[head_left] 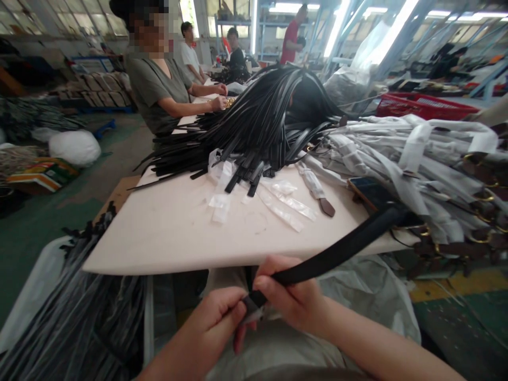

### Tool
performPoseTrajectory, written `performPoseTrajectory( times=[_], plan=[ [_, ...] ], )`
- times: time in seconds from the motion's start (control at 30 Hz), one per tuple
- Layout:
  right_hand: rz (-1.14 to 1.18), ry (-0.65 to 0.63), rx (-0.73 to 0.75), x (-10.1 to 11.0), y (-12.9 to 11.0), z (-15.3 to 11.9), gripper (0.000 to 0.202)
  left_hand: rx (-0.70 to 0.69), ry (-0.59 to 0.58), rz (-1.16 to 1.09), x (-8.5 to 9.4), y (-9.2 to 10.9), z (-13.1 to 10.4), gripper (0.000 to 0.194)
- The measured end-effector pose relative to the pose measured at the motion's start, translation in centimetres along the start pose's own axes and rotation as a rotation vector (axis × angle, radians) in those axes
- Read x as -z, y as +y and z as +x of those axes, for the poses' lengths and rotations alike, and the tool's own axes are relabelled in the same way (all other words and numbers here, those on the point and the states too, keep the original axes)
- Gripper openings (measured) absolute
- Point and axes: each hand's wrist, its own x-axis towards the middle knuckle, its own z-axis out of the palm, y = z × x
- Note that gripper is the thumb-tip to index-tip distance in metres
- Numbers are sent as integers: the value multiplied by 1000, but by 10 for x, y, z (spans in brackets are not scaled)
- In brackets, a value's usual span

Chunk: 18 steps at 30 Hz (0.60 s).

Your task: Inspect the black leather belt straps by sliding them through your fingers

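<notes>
A black strap (337, 247) runs from between my hands up to the right, its far part bending down over the table edge. My right hand (291, 293) is closed around the strap close to its end. Just left of it, my left hand (216, 320) pinches a greyish, translucent piece, apparently plastic film (251, 307), at the strap's end. Both hands are in front of the near edge of the pale table (159, 233). Clear plastic strips (286, 203) lie on the table beyond them, beside a wrapped strap with a brown leather tip (326, 207).
A large heap of black straps (254, 116) covers the table's back. White-wrapped straps with brown ends and gold rings (416, 153) pile up at right, with a red basket (424, 106) behind. More straps (99, 312) fill a bin at lower left. A co-worker (159, 90) stands at the far left side.
</notes>
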Motion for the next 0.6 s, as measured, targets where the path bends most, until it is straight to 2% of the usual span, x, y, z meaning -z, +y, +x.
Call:
performPoseTrajectory(
  times=[0.07,0.1,0.2,0.23,0.27,0.3,0.37,0.43,0.6],
  plan=[
    [128,-33,-56,-7,2,5,24,-13,55,36,6,5,-2,46],
    [209,5,-97,-8,1,10,27,1,80,69,11,8,-3,45],
    [340,334,-120,-6,-9,33,37,62,145,168,29,17,-13,43],
    [317,410,-92,-7,-13,41,38,59,169,167,35,21,-17,43],
    [271,408,-55,-10,-16,50,38,40,195,149,40,24,-21,43],
    [228,315,-18,-16,-18,57,35,10,224,119,44,27,-25,43],
    [178,1,27,-34,-17,68,28,-40,287,66,50,32,-32,42],
    [163,-233,57,-55,-13,75,23,-68,353,51,54,32,-41,42],
    [29,-426,114,-89,-7,89,19,-53,508,81,62,16,-65,42]
  ],
)
